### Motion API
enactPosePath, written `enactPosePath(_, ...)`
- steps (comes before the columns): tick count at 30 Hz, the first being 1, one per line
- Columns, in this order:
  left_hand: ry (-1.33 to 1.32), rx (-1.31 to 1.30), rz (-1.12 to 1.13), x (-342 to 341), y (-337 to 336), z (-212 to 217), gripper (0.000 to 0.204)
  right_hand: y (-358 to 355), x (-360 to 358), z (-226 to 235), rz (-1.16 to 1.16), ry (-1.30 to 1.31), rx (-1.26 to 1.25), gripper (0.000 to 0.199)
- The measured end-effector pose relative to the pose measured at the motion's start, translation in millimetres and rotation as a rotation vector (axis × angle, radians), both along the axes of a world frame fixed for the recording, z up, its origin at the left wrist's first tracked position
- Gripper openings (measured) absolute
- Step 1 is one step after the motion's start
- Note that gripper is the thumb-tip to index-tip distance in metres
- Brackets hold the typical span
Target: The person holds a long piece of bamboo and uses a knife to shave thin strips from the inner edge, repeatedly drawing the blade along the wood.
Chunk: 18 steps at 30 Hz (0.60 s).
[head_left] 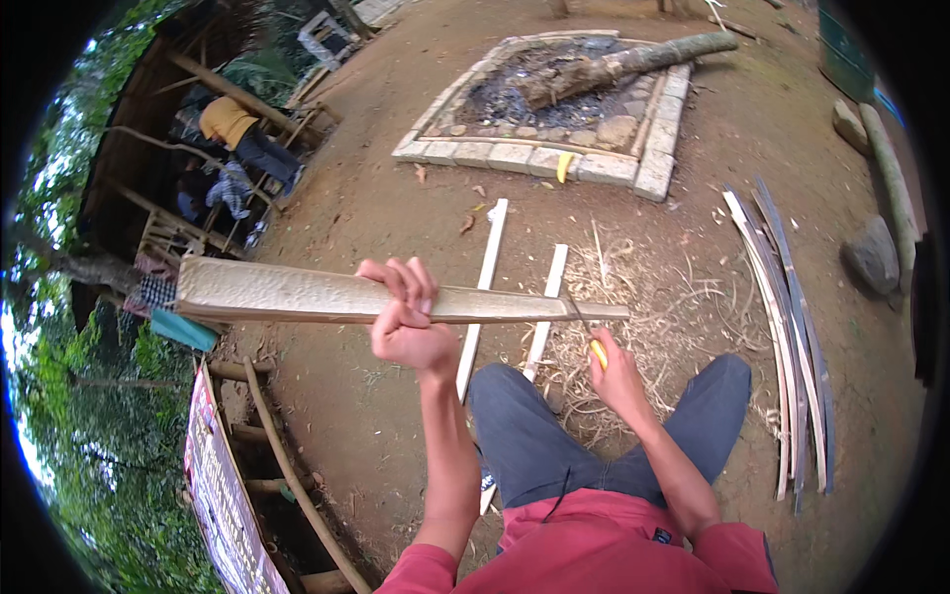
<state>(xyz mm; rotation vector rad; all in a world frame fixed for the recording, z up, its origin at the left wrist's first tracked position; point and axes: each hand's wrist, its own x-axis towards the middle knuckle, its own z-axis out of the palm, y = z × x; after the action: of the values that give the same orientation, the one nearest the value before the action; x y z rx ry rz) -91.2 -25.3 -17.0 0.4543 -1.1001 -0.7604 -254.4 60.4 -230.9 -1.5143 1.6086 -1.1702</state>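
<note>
A long pale piece of wood (287, 290), broad at its left end and narrowing to the right, is held level in front of me. My left hand (408, 317) wraps its fingers round the middle of it. In my right hand (612, 371) is a knife (598, 350) with a yellow handle. Its dark blade lies against the narrow right part of the wood. Below that end, curled wood shavings (683, 307) are scattered over the dirt. Two pale wooden strips (487, 267) lie on the ground under the held piece, partly hidden by it and my leg.
A stone-edged fire pit (495, 155) with a charred log (633, 69) lies ahead. To the right are a bundle of long strips (787, 327) and a grey rock (871, 255). People stand in a shelter (129, 178) at far left, above a banner (223, 495) on a wooden frame.
</note>
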Motion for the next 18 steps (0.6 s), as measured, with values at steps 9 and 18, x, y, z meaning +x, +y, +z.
enactPosePath(9,-0.010,0.019,-0.090,-18,-14,2,0.020,1,4,-43,-0.018,-0.022,0.224,0.040)
enactPosePath(18,0.052,0.063,-0.083,-14,-23,2,0.014,-8,31,-7,-0.163,0.050,-0.217,0.040)
